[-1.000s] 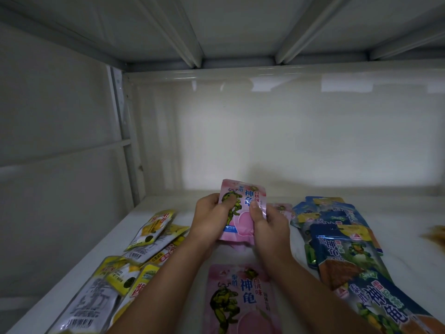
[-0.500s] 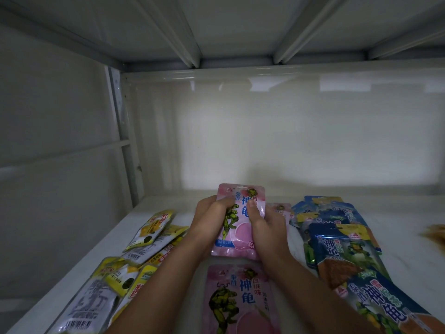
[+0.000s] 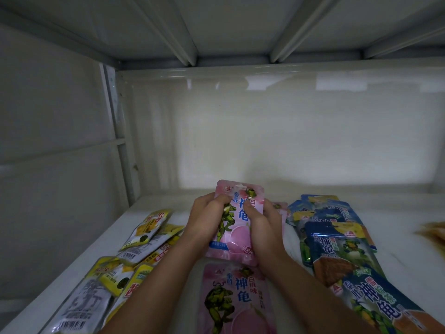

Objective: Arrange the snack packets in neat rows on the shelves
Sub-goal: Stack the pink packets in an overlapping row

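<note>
Now lower | both hands' fingers pinch pink packet (image 3: 237,219); left hand (image 3: 207,219); right hand (image 3: 262,227)

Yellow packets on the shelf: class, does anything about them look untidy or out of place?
Yes. The yellow packets at the shelf's left lie overlapped at different angles, some face down, not in a row.

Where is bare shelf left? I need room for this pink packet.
Bare white shelf runs along the back wall, beyond both hands and all packets, and right of the blue packets. Crowded: yellow packets front left, blue front right.
</note>
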Available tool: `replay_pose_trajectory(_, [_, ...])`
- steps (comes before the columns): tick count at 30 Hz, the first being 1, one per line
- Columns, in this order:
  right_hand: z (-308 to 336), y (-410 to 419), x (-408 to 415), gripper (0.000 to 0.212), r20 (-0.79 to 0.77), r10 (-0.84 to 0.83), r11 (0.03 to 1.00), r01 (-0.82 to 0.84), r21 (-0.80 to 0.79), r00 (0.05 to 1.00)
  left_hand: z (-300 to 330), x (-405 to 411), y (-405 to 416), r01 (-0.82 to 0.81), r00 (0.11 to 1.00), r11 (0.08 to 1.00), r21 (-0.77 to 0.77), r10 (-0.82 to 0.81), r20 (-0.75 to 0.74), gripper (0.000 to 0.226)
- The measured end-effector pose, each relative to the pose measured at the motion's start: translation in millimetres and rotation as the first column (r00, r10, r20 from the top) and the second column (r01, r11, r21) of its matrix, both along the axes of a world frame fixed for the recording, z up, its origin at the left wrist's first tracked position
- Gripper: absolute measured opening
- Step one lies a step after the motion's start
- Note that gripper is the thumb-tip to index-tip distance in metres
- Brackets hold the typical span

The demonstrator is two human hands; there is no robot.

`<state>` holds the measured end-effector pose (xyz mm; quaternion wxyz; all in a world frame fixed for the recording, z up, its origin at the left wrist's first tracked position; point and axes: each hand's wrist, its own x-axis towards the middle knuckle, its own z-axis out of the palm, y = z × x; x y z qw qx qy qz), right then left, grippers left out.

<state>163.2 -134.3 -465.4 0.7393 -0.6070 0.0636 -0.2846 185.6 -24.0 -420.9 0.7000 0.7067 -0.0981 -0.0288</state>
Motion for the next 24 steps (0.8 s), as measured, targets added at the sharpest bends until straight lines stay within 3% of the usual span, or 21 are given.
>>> replay_pose_trajectory(2, [0.7,-0.5,0.2,0.028,0.001,-0.023,1.0,0.023,0.018,1.0,-0.3,0.4,-0.9,-0.019,0.999,1.0,-0.004,0.019,0.031,0.02])
replay_pose_trajectory(6, [1.5,-3.3,0.2,0.042,0.007,-0.071,0.997,0.071,0.0,0.997,-2.1,0.1,-3.3,-0.045,0.991,0.999,-0.013,0.046,0.127,0.012])
replay_pose_trajectory(13, [3.7,-1.7,-0.4,0.035,-0.029,-0.037,0.999,0.038,0.038,0.999,-0.4,0.9,-3.1,-0.003,0.991,0.997,-0.078,0.013,0.135,0.01])
replay_pose_trajectory(19, [-0.7,1.0,-1.7,0.027,-0.043,0.022,0.989,-0.028,-0.145,0.999,-0.3,3.1,-2.4,-0.082,0.976,0.98,-0.183,0.116,0.183,0.014])
replay_pose_trajectory(24, [-4.1,-0.4,-0.7,0.03,0.013,-0.104,0.977,0.105,-0.185,0.994,-5.1,7.0,-4.5,-0.059,0.986,0.994,-0.087,0.072,0.153,0.008])
